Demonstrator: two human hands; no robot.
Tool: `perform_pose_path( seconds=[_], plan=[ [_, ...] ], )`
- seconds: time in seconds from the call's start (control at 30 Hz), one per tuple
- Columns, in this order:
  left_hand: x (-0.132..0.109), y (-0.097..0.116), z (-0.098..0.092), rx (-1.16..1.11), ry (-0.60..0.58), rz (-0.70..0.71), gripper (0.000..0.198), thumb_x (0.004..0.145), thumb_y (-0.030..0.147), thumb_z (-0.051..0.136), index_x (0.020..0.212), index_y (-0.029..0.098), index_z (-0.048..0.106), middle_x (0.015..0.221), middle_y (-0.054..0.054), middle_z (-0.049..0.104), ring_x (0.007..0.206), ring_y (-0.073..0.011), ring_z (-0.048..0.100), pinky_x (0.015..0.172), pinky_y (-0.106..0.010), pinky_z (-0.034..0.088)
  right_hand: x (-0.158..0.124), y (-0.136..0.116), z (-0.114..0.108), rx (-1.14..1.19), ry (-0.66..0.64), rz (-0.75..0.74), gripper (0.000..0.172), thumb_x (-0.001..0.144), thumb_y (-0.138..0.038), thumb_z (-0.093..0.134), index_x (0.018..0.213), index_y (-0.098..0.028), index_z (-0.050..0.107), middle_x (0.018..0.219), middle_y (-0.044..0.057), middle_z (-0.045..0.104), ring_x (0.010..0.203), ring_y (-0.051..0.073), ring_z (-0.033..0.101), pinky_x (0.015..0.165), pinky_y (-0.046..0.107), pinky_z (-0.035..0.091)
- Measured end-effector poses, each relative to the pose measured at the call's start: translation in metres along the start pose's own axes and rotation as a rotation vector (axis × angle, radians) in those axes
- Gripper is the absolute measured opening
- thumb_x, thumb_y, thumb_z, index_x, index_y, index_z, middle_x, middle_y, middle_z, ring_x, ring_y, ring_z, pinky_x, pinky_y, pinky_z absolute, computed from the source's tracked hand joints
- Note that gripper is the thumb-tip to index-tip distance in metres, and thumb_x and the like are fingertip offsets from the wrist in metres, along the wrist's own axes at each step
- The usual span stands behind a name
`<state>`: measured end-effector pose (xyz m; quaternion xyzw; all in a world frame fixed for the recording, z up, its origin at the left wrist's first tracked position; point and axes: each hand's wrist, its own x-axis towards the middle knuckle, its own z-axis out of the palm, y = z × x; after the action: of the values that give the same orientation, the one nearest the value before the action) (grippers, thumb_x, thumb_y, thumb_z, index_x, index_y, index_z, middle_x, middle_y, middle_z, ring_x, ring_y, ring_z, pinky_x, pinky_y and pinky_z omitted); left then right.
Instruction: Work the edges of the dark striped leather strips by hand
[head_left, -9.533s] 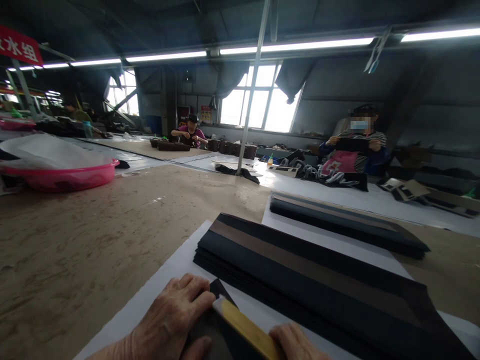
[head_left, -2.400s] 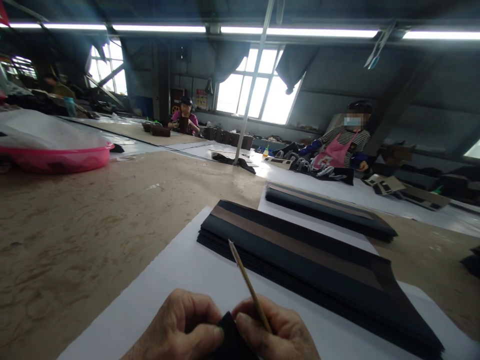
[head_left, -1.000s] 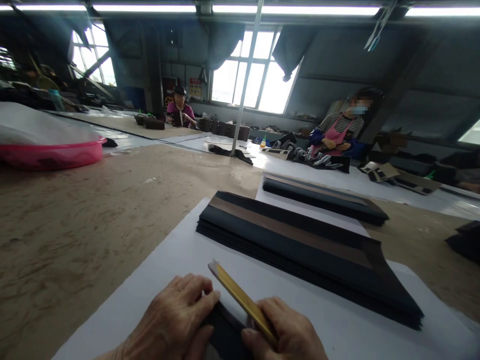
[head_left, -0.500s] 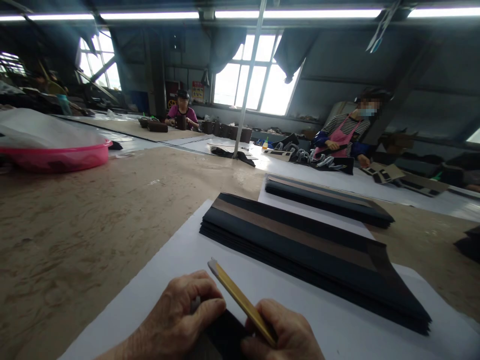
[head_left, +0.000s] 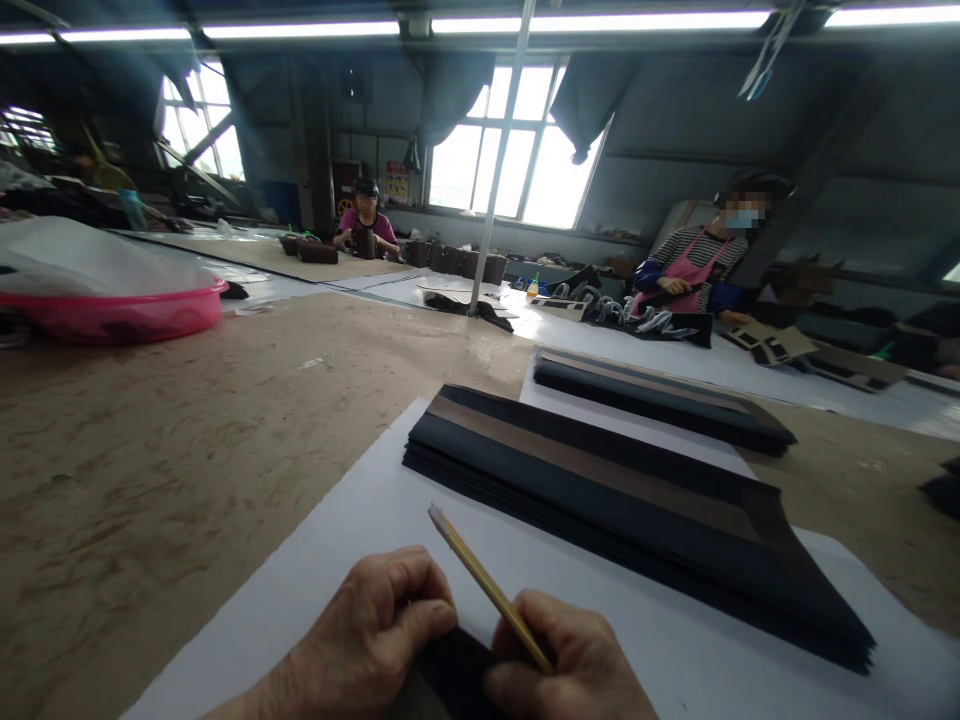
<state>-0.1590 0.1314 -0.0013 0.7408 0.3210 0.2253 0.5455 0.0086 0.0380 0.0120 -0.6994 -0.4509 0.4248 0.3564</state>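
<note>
i see the left hand (head_left: 375,640) at the bottom edge, fingers curled and pinching a dark piece (head_left: 450,675) that lies on the white sheet (head_left: 352,540). the right hand (head_left: 570,665) is just beside it, closed around a thin yellow stick (head_left: 487,590) – the stick points up and away to the left, and this hand touches the dark piece too. behind the hands, on the same sheet, is a fanned stack of dark and brown sheets (head_left: 615,490). a second stack (head_left: 660,400) is farther back. a pink basin (head_left: 127,310) stands far left on the brown table (head_left: 187,430).
</note>
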Motion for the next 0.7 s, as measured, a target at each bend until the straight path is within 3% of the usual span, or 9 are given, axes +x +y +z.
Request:
perform_pose_path(
  seconds=[0.17,0.33,0.5,0.7],
  plan=[
    [-0.001,0.004,0.0,-0.033,0.032,0.002,0.026,0.078,0.038,0.053,0.065,0.016,0.049,0.064,0.0,0.047,0.063,-0.0133,0.043,0.056,-0.022,0.035,0.003,-0.009,0.0,0.136,-0.085,0.087,0.008,0.053,-0.021,0.055,0.06,-0.02,0.052,0.047,-0.007,0.042,0.047,0.009,0.035,0.046,0.022,0.026],
    [0.0,0.003,0.0,-0.129,0.013,-0.013,0.026,0.079,0.039,0.057,0.072,0.014,0.058,0.07,-0.003,0.057,0.07,-0.0172,0.053,0.065,-0.024,0.042,0.006,-0.013,-0.001,0.085,-0.14,0.031,0.013,0.057,-0.027,0.057,0.064,-0.016,0.058,0.051,-0.006,0.043,0.049,0.009,0.035,0.047,0.023,0.025],
    [0.002,0.004,0.0,-0.25,-0.027,-0.059,0.039,0.085,0.049,0.052,0.08,0.013,0.064,0.072,-0.004,0.06,0.069,-0.0175,0.056,0.067,-0.025,0.046,0.013,-0.006,0.001,0.153,-0.158,0.014,0.012,0.056,-0.026,0.053,0.064,-0.018,0.056,0.049,-0.006,0.041,0.048,0.008,0.034,0.046,0.021,0.026],
    [-0.003,0.008,-0.003,-0.133,-0.069,-0.086,0.028,0.078,0.041,0.061,0.082,0.014,0.067,0.077,-0.005,0.066,0.078,-0.0217,0.062,0.072,-0.027,0.05,0.012,-0.008,0.002,0.101,-0.135,-0.009,0.006,0.056,-0.02,0.051,0.061,-0.018,0.054,0.048,-0.008,0.037,0.047,0.007,0.031,0.044,0.019,0.024]
  ],
)
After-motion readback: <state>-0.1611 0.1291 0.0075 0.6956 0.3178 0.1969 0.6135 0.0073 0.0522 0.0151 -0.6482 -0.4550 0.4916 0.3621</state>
